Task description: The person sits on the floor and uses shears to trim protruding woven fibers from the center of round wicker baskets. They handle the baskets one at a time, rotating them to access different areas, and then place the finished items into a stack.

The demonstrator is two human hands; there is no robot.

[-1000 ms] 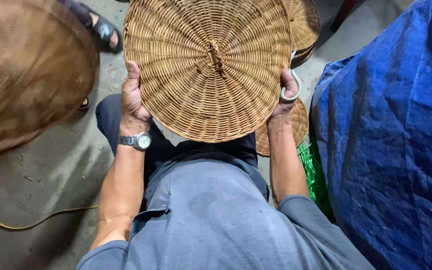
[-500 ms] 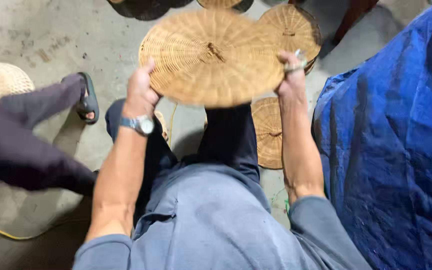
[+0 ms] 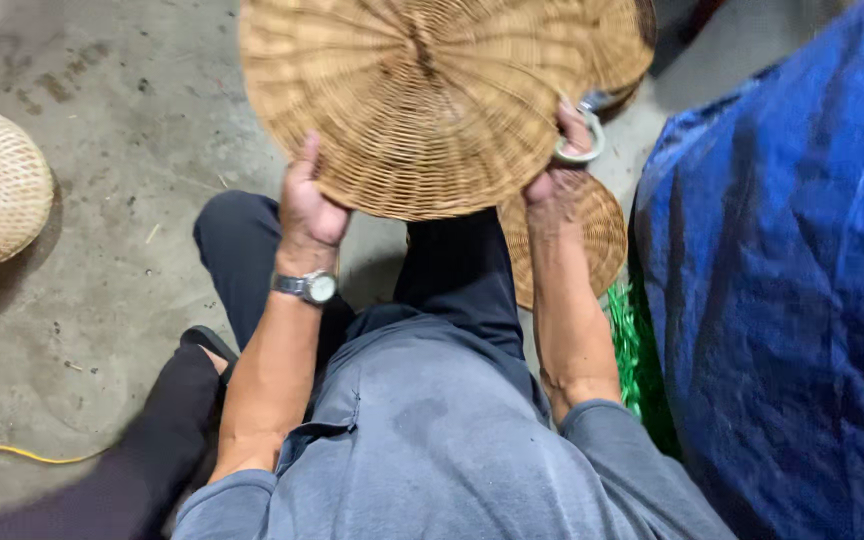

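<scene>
While both hands' fingers [image 3: 304, 165] clamp its rim, the woven disc [image 3: 422, 100] spans between them

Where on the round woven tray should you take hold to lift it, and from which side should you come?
Grip the woven tray at opposite rim edges, coming from each side as the left hand and right hand do. It is wide, thin and flat, so the rim is the only part fingers can wrap.

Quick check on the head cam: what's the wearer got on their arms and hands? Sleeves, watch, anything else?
Short grey-blue sleeves that end above the elbows; forearms bare. No gloves on either hand. The left hand has a wristwatch just below it: silver metal band, round pale dial. The right hand has a pale ring-shaped thing at the fingers; whether it is worn or held cannot be told.
</scene>
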